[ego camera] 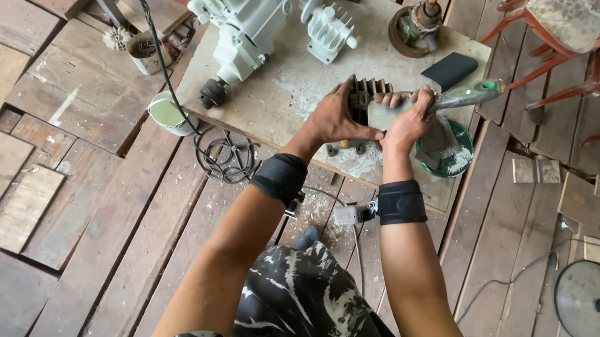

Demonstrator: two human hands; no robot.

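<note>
Left hand (335,120) spread and pressed against the side of a dark finned metal part (369,93) standing on the dusty board desk (274,100), steadying it. Right hand (409,115) wrapped tight around the handle of a green-handled tool (467,95), with a flat grey blade at the fist laid against the finned part. Black bands on both wrists. Just right of the hands, a green bowl (462,151) with whitish residue at the desk's edge. Farther back, a white motor housing (244,21), a smaller white finned casting (329,29), a round rusty part (417,26) and a black block (450,70). Left of the desk, a small can (167,113) and a coiled black cable (225,156) on the plank floor (70,205).
</note>
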